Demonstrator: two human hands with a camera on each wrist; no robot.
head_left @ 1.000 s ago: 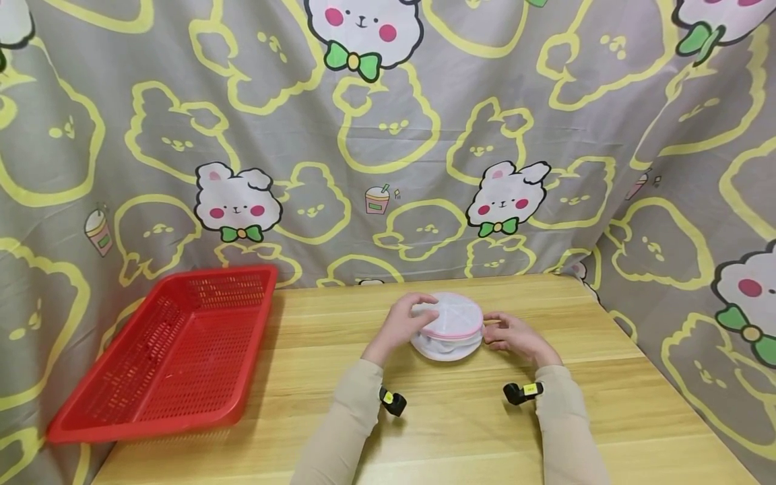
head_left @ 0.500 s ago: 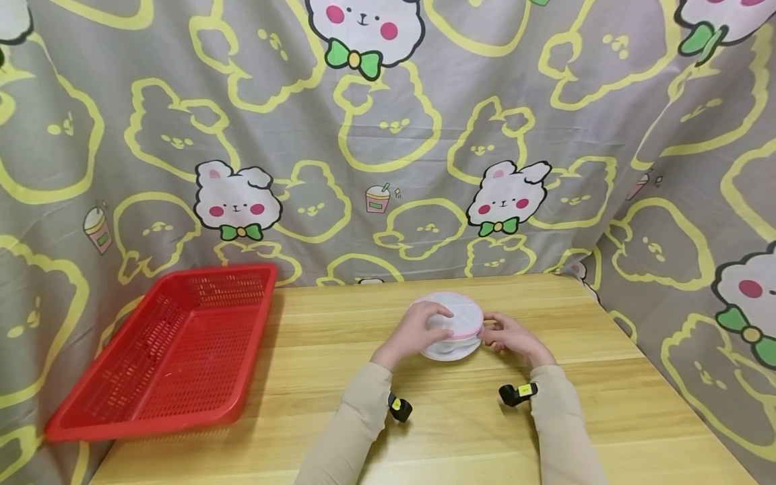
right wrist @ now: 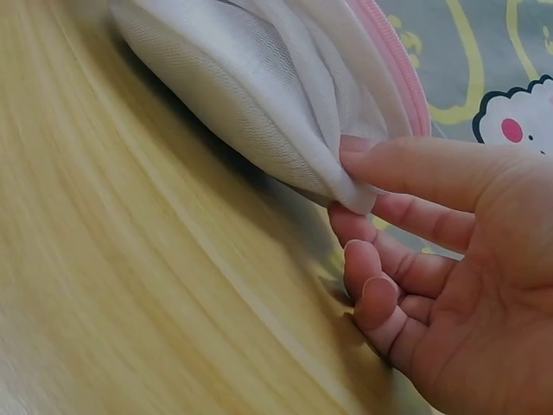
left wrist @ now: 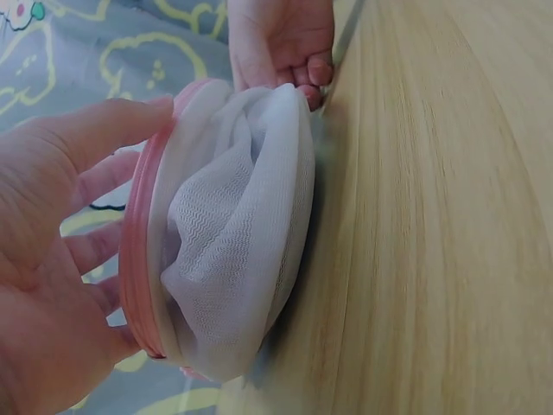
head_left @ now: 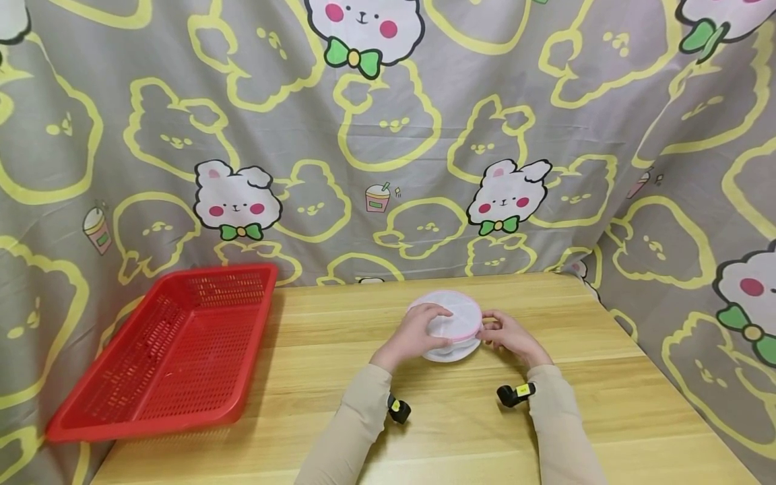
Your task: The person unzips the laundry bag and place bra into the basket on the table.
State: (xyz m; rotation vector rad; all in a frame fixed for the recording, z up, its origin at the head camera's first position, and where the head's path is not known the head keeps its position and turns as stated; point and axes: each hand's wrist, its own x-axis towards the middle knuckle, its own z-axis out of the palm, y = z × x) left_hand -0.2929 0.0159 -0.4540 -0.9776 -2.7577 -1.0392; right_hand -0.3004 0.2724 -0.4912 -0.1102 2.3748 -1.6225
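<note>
A round white mesh laundry bag with a pink zipper round its upper rim stands on the wooden table. Its soft mesh wall sags in folds, as the left wrist view of the bag shows. My left hand grips it from the left, thumb on the pink zipper edge and the other fingers spread over the top. On the opposite side my right hand pinches the lower white edge between thumb and forefinger, with the remaining fingers curled beneath.
A red plastic basket with perforated walls stands at the left of the table. Behind and beside the table hangs a grey curtain with yellow cartoon outlines. Both wrists wear small black cameras.
My left hand has moved right, further over the bag's top, and taken hold of it. The right hand has shifted slightly left and keeps to the bag's right edge.
</note>
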